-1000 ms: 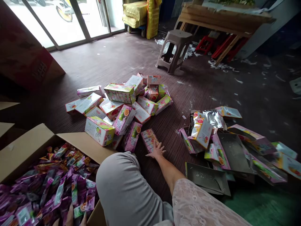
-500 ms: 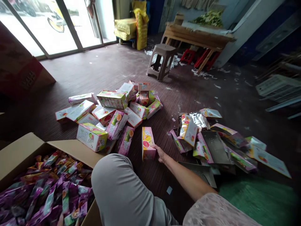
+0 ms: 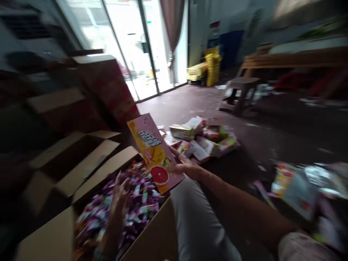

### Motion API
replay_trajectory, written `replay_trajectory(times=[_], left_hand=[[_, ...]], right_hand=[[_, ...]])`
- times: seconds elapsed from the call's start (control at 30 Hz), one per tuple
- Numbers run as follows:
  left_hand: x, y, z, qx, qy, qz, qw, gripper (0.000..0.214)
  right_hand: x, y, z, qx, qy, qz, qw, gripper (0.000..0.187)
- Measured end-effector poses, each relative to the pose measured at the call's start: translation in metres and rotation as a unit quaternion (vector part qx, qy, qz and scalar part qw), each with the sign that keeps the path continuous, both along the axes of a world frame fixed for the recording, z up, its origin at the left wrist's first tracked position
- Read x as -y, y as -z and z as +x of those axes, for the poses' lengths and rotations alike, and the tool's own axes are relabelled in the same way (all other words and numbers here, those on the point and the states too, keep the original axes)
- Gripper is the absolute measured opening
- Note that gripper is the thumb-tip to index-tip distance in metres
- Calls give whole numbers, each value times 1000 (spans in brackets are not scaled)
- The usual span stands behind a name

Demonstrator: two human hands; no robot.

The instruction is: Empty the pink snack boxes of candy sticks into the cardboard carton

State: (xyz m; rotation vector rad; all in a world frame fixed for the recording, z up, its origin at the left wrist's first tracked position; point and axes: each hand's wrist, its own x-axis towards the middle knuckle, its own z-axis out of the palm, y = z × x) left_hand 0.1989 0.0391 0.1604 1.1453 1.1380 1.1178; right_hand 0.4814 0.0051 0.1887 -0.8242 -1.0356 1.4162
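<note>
My right hand [image 3: 183, 165] grips a pink and yellow snack box [image 3: 152, 154] with a grapefruit picture, tilted in the air beside the big carton. Its fingers close around the box's right side. Above the carton's contents is my left hand [image 3: 121, 190], fingers bent but apart, with nothing visible in it. Below it, many small purple and orange wrapped packets [image 3: 141, 195] fill the open cardboard carton [image 3: 152, 235]. My grey-trousered knee touches or nearly touches the carton's right side.
A pile of snack boxes [image 3: 206, 139] lies on the floor ahead. Torn, flattened boxes [image 3: 299, 195] and silver foil lie to the right. More open cartons [image 3: 65, 152] stand at left. A plastic stool [image 3: 240, 90] is farther back, by a wooden table [image 3: 296, 59].
The view has swung left. My right hand has lifted the snack box off the floor and brought it to the carton. My left hand has risen into clearer view above the packets.
</note>
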Motion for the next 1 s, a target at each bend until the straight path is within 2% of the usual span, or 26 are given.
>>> replay_trajectory(times=[0.07,0.13,0.2,0.3,0.4,0.5,0.57,0.63,0.67,0.73,0.8,0.9,1.0], left_hand=[[5,-24,-9,83,-3,8,997,83],[15,-35,-25,86,-39,20,995,65],[26,-37,-44,73,-81,15,994,51],[37,-31,-71,100,-119,-22,988,48],[38,-24,-87,140,-141,-44,979,60],[36,-18,-94,148,-146,-62,976,63],[34,-12,-97,150,-164,-114,968,46],[32,-4,-102,148,-209,-165,952,23],[30,1,-105,149,-229,-176,946,19],[27,11,-111,168,-243,-174,939,21],[24,21,-116,208,-216,-180,937,27],[19,32,-123,254,-173,-209,928,36],[11,36,-131,227,-170,-205,937,42]], right_hand=[[-18,-1,-47,26,-109,-21,993,97],[-26,5,-92,23,-207,-40,977,98],[-28,16,-129,1,-281,-52,958,101],[-33,34,-168,-9,-339,-98,935,109],[-51,50,-194,-2,-343,-152,927,108],[-76,66,-211,-55,-313,-181,931,95],[-88,78,-218,-104,-301,-213,924,79],[-94,88,-222,-150,-307,-247,907,64],[-95,91,-223,-171,-313,-261,897,57],[-95,93,-223,-200,-322,-287,880,46],[-96,88,-221,-205,-309,-316,873,38],[-99,77,-218,-209,-258,-331,883,32],[-105,72,-217,-199,-225,-319,899,30]])
